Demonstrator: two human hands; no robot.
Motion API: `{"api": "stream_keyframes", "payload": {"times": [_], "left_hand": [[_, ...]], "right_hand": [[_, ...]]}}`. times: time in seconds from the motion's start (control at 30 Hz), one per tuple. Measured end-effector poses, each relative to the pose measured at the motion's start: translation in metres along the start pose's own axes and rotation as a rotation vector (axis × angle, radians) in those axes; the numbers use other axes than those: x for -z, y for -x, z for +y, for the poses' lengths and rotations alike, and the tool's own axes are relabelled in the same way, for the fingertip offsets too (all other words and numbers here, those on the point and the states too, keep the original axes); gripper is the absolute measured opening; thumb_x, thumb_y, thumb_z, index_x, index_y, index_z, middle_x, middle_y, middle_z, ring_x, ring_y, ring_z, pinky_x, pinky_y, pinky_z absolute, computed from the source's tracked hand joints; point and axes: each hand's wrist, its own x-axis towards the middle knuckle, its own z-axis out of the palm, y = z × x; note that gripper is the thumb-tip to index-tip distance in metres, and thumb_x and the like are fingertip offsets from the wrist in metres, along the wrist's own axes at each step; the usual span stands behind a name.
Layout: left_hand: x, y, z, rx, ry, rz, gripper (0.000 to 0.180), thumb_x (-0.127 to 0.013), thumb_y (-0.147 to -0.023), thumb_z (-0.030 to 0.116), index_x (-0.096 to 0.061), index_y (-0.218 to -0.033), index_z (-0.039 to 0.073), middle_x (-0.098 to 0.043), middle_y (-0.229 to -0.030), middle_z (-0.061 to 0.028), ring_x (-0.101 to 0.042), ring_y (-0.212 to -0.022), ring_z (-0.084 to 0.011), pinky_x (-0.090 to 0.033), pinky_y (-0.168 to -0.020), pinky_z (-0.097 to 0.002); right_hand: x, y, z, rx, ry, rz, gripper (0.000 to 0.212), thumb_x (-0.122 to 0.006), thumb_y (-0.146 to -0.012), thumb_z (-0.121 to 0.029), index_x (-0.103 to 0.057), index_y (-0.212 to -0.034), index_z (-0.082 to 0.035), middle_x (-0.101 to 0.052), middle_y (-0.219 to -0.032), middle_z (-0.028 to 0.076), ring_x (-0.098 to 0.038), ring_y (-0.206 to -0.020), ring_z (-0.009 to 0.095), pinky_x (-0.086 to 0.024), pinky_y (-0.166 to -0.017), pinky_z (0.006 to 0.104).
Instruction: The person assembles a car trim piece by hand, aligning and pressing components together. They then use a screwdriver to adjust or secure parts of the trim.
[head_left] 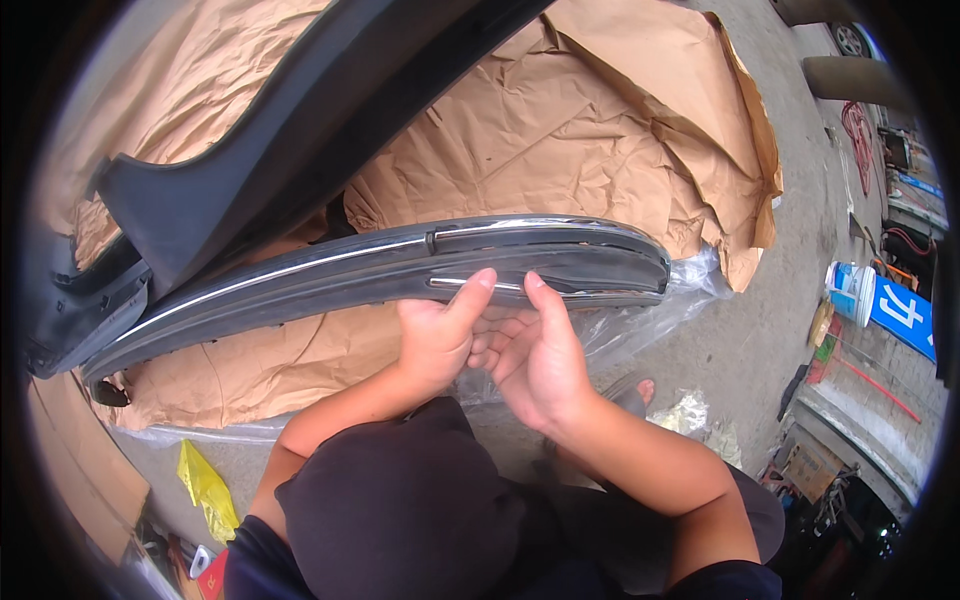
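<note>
A long, curved black car bumper trim (pixel 330 268) with chrome edging lies across brown paper in front of me. At its near edge, toward the right end, is a short bright chrome strip (pixel 450 285). My left hand (pixel 440 335) is closed, its thumb pressed on this strip. Close beside it my right hand (pixel 545 355) is closed too, thumb tip on the same edge. The fingers of both hands curl below the edge, and their contact underneath is partly hidden. A larger black bumper panel (pixel 270 130) slants over the trim's left part.
Crumpled brown paper (pixel 540 130) and clear plastic sheeting (pixel 630 330) lie under the parts on the concrete floor (pixel 760 330). A yellow plastic bag (pixel 205 490) is at lower left. Rightward stand a white bucket (pixel 850 290), a blue sign (pixel 903 312) and clutter.
</note>
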Motion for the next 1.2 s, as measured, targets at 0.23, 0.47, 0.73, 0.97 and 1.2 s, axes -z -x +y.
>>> {"api": "stream_keyframes", "payload": {"times": [0.23,0.47,0.73,0.97,1.2], "left_hand": [[0.001,0.0,0.006,0.052,0.054,-0.019,0.021,-0.071,-0.1,0.006,-0.065,-0.119,0.001,-0.071,-0.106,-0.0062,-0.066,-0.09,-0.0115,-0.054,-0.072,-0.0261],[0.001,0.002,-0.001,0.036,0.082,0.026,0.022,-0.071,-0.1,0.007,-0.064,-0.12,0.0,-0.07,-0.106,-0.0065,-0.065,-0.09,-0.0117,-0.054,-0.068,-0.0258],[0.018,-0.002,-0.006,0.093,0.191,-0.246,0.02,-0.071,-0.1,0.007,-0.064,-0.118,0.001,-0.07,-0.101,-0.006,-0.064,-0.083,-0.0103,-0.052,-0.065,-0.0248],[0.019,-0.005,-0.016,-0.022,-0.015,-0.175,0.03,-0.068,-0.102,0.015,-0.057,-0.125,0.0,-0.068,-0.101,-0.0117,-0.058,-0.065,-0.0126,-0.043,-0.047,-0.0257],[0.026,0.008,-0.004,0.189,-0.054,-0.282,0.033,-0.066,-0.097,0.018,-0.057,-0.122,-0.002,-0.065,-0.096,-0.0119,-0.053,-0.066,-0.0122,-0.042,-0.052,-0.0245]], "right_hand": [[0.005,-0.008,0.006,0.061,-0.012,-0.025,0.051,-0.052,-0.11,-0.044,-0.066,-0.112,0.004,-0.074,-0.097,0.016,-0.071,-0.076,0.021,-0.058,-0.072,0.0353],[0.01,-0.004,0.008,0.069,-0.021,-0.071,0.054,-0.05,-0.112,-0.047,-0.067,-0.116,0.004,-0.074,-0.1,0.014,-0.07,-0.08,0.02,-0.058,-0.075,0.0356],[0.024,-0.007,0.014,0.238,0.139,-0.155,0.035,-0.063,-0.109,-0.03,-0.071,-0.112,0.004,-0.073,-0.098,0.01,-0.068,-0.079,0.016,-0.057,-0.07,0.0317],[0.031,-0.013,0.029,0.413,0.355,-0.067,0.036,-0.063,-0.109,-0.03,-0.072,-0.106,0.005,-0.073,-0.091,0.011,-0.068,-0.076,0.018,-0.057,-0.068,0.0332],[0.037,-0.007,0.04,0.381,0.107,-0.088,0.052,-0.054,-0.113,-0.039,-0.069,-0.101,0.01,-0.072,-0.091,0.016,-0.07,-0.077,0.024,-0.059,-0.072,0.0372]]}}
